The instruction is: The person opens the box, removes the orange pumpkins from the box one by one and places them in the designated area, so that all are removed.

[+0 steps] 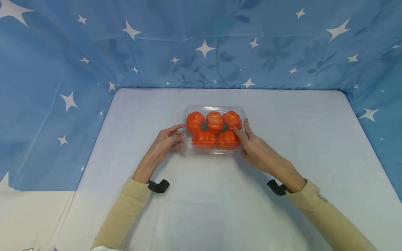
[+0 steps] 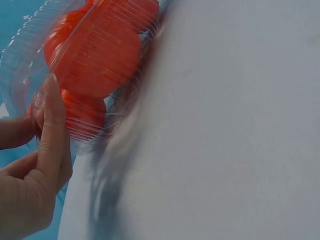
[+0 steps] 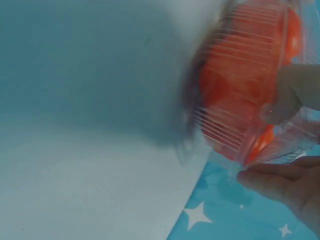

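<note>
A clear plastic clamshell box is held between both hands at the middle of the white table. Inside it lie several ribbed orange-red vegetables with green stems, like tomatoes or small pumpkins. My left hand pinches the box's left edge; in the left wrist view one finger lies along the ridged plastic wall. At the other end, my right hand grips the box, thumb over the lid and fingers along the right side. The right wrist view is blurred around the box. The box's underside is hidden in the head view.
The white tabletop extends around the box. A blue curtain with white stars hangs behind the table's far edge and along both sides. Black straps sit on both wrists below tan sleeves.
</note>
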Tool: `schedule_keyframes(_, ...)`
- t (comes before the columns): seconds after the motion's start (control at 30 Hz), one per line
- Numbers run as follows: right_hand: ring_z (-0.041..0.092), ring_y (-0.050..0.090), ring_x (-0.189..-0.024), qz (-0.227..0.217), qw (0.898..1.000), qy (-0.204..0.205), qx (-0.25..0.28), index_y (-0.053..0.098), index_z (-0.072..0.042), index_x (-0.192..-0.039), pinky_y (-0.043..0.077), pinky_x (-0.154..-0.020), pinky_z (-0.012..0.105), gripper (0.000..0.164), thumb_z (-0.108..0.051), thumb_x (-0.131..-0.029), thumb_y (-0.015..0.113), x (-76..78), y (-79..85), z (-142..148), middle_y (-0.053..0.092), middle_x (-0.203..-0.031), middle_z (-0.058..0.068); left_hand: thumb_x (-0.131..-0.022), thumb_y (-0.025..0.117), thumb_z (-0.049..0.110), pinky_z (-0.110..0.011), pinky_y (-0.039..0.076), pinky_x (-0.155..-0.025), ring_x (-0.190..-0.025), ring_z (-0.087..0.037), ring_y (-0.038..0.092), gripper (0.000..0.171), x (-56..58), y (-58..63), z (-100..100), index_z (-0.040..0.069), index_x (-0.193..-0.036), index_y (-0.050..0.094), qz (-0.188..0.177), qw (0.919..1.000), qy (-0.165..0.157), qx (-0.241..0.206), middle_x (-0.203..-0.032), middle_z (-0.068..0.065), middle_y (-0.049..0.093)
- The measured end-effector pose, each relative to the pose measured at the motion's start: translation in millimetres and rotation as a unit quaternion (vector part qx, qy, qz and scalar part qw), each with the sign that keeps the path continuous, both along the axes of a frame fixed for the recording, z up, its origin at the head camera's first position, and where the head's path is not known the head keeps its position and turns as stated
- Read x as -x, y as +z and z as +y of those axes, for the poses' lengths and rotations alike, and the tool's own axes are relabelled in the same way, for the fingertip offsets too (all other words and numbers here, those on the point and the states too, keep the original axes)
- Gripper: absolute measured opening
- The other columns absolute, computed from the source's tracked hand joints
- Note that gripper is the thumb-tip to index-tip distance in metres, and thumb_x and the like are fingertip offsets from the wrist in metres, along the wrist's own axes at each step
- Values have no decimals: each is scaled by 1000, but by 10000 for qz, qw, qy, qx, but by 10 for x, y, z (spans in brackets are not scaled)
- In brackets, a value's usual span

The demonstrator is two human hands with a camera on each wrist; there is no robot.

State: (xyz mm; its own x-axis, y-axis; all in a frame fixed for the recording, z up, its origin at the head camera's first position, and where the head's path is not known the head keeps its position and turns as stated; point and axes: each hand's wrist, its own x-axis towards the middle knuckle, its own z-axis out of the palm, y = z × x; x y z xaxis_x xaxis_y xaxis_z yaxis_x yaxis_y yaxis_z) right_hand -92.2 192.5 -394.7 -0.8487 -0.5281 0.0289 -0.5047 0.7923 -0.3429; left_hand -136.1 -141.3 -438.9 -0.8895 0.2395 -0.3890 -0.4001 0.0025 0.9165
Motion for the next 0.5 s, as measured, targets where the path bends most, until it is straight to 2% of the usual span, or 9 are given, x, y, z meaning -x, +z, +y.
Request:
schedule_keyframes(0.1,46,70,-94,433,9990,-63,-25,46,5,-145,62,-71,42,70,3,-82,75,1,-10,29,27,-155,45,-99,51,-5,-28,61,-67,-77,-13,54,56,-14,-2,-2,8,-153,46,-7,10000,-2,-56,-105,-5,53)
schedule_keyframes(0.17,54,63,-115,770,9970,-79,47,48,3,-143,61,-82,53,70,-2,-80,78,8,-24,61,33,-153,43,-97,51,-7,-30,62,-68,-76,-14,55,57,-19,-7,0,6,-152,46,6,9999,-35,-97,-102,-5,54)
schedule_keyframes(0.27,56,51,-131,1104,9932,45,364,48,1,-142,51,-98,66,75,-14,-79,86,39,-57,120,37,-153,39,-97,52,-8,-33,63,-68,-74,-15,56,57,-21,-8,-2,4,-152,45,46,9998,-30,-167,-99,-5,55)
schedule_keyframes(0.4,50,34,-147,944,9895,220,1076,42,3,-145,43,-107,68,91,-25,-75,94,117,-109,200,30,-160,33,-99,53,-6,-35,63,-70,-73,-17,57,54,-15,1,-17,3,-151,44,60,9998,-11,-203,-100,-6,57)
schedule_keyframes(0.5,45,31,-150,687,9844,164,1609,38,1,-149,40,-109,68,95,-19,-75,94,197,-127,244,27,-164,26,-100,53,-4,-35,64,-71,-75,-17,57,51,-12,8,-30,3,-150,45,82,9997,-72,-208,-102,-11,58)
